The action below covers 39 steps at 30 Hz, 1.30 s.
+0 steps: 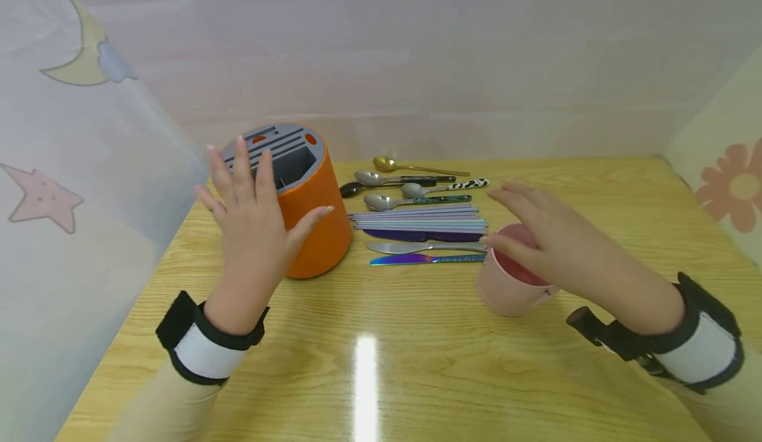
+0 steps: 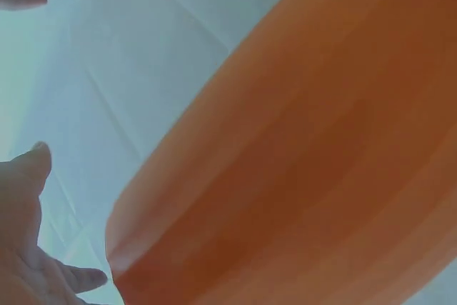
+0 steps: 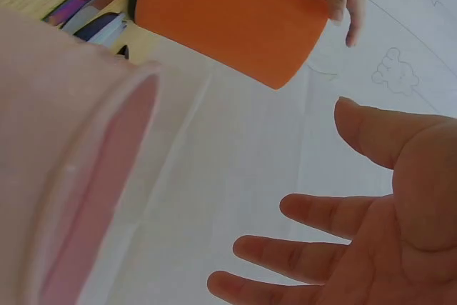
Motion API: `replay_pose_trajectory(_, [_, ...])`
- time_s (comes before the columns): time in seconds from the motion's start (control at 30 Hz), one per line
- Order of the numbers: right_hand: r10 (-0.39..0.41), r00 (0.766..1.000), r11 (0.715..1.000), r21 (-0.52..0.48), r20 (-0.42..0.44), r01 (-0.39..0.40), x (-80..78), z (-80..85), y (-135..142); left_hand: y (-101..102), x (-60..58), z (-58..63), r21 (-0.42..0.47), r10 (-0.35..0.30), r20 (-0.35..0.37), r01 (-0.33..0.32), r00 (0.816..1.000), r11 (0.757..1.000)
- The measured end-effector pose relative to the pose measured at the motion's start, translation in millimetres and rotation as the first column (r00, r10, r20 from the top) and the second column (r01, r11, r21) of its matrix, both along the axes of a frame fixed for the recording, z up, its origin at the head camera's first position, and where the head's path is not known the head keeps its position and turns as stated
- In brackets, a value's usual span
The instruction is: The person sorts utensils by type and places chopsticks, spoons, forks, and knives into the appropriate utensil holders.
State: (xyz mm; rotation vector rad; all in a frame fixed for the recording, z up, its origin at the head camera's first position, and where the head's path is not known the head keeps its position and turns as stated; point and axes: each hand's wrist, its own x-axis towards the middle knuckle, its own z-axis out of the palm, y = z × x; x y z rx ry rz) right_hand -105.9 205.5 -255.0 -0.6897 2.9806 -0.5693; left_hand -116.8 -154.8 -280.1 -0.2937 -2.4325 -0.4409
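Note:
My left hand (image 1: pixel 253 230) hovers beside an orange knife block (image 1: pixel 321 223) with a grey slotted top, its fingers spread and its thumb out across the block's front. In the left wrist view the orange wall (image 2: pixel 285 148) fills most of the picture, with the fingertips close to its edge. Over a pink cup (image 1: pixel 506 290) is my right hand (image 1: pixel 548 237), fingers straight and nothing held. The right wrist view shows the cup's rim (image 3: pixel 93 169) apart from the spread fingers (image 3: pixel 321 208). Part of the cup is hidden behind this hand.
Between block and cup lie several spoons (image 1: pixel 387 202), a row of pale chopsticks (image 1: pixel 417 219) and three knives, including a rainbow one (image 1: pixel 405 259). They rest on a wooden table (image 1: pixel 286 376). A pale sheet (image 1: pixel 417 65) stands behind the table.

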Motion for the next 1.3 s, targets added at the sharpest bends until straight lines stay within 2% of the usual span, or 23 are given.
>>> replay_pose_trajectory(0.07, [-0.006, 1.000, 1.000, 0.016, -0.004, 0.006, 0.7, -3.1, 3, 4, -0.7, -7.3, -0.010, -0.044, -0.101, 0.044, 0.994, 0.999])
replay_pose_trajectory(0.23, [-0.022, 1.000, 0.999, 0.025, 0.001, 0.022, 2.3, -12.7, 12, 14, -1.1, -20.2, -0.004, -0.150, -0.199, 0.152, 0.968, 0.988])
replay_pose_trajectory(0.43, [-0.046, 0.998, 0.996, -0.076, 0.031, 0.048, 7.4, -25.5, 27, 21, -3.4, -36.0, -0.043, -0.319, -0.274, 0.320, 0.907, 0.946])
replay_pose_trajectory(0.57, [-0.041, 0.997, 0.978, -0.204, 0.067, 0.054, 9.0, -39.7, 39, 26, -4.9, -41.5, -0.091, -0.354, -0.273, 0.342, 0.895, 0.935])
replay_pose_trajectory(0.67, [-0.022, 0.997, 0.950, -0.308, 0.069, 0.042, 10.8, -52.3, 49, 30, -4.2, -44.1, -0.156, -0.357, -0.275, 0.325, 0.893, 0.933])
replay_pose_trajectory(0.83, [0.010, 0.997, 0.896, -0.443, 0.079, 0.025, 16.8, -71.8, 59, 40, -3.5, -51.0, -0.236, -0.383, -0.303, 0.321, 0.873, 0.917])
replay_pose_trajectory(0.93, [0.006, 0.996, 0.870, -0.492, 0.091, 0.039, 20.5, -81.4, 60, 47, -5.3, -57.6, -0.246, -0.409, -0.270, 0.348, 0.872, 0.905])
replay_pose_trajectory(1.0, [-0.012, 0.996, 0.854, -0.517, 0.086, 0.055, 22.3, -86.2, 58, 53, -6.5, -63.0, -0.257, -0.432, -0.218, 0.375, 0.875, 0.891])
replay_pose_trajectory(1.1, [-0.049, 0.997, 0.845, -0.529, 0.067, 0.077, 22.7, -91.9, 55, 64, -7.7, -70.7, -0.310, -0.457, -0.124, 0.403, 0.881, 0.861])
replay_pose_trajectory(1.23, [-0.107, 0.993, 0.865, -0.489, 0.042, 0.114, 21.7, -95.8, 53, 81, -8.6, -78.8, -0.388, -0.457, 0.042, 0.436, 0.888, 0.812])
replay_pose_trajectory(1.3, [-0.140, 0.990, 0.875, -0.464, 0.037, 0.141, 21.3, -96.9, 53, 89, -10.1, -81.5, -0.420, -0.428, 0.144, 0.447, 0.892, 0.790])
